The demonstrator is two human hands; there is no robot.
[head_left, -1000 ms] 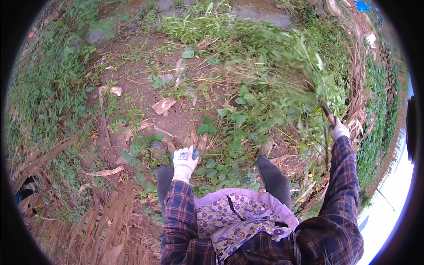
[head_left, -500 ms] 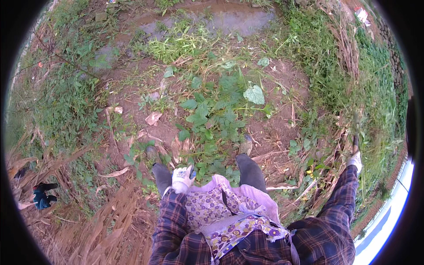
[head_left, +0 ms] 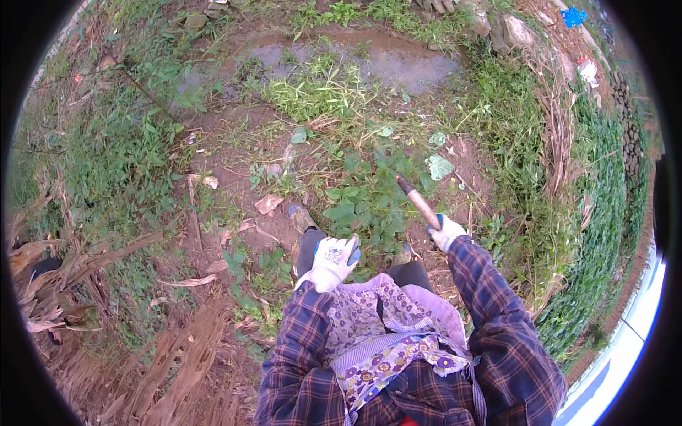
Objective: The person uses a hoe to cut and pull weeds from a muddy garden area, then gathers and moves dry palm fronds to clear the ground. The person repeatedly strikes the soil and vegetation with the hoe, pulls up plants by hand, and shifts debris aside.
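My right hand [head_left: 446, 233], in a white glove with blue coating, is closed round the pale wooden handle [head_left: 422, 206] of a tool, right of the middle. The handle ends in a dark collar pointing up and left over a patch of broad-leaved green plants [head_left: 366, 206]. I cannot make out the tool's working end among the leaves. My left hand [head_left: 334, 261], gloved alike, is loosely bent in front of my left leg, the thumb side apart; nothing shows in it. A large pale leaf [head_left: 440, 167] lies beyond the tool.
My left boot [head_left: 301, 217] stands on soil near a flat stone [head_left: 268, 205]. Dry stalks [head_left: 167, 355] cover the lower left. Beyond the weeds lies a muddy puddle [head_left: 412, 71]. Dense green growth [head_left: 600, 213] borders the right; a blue item [head_left: 572, 17] lies far right.
My right hand has swung inward from the far right with the tool, which now points over the plants. My left boot has come forward, and my left hand has shifted up and right.
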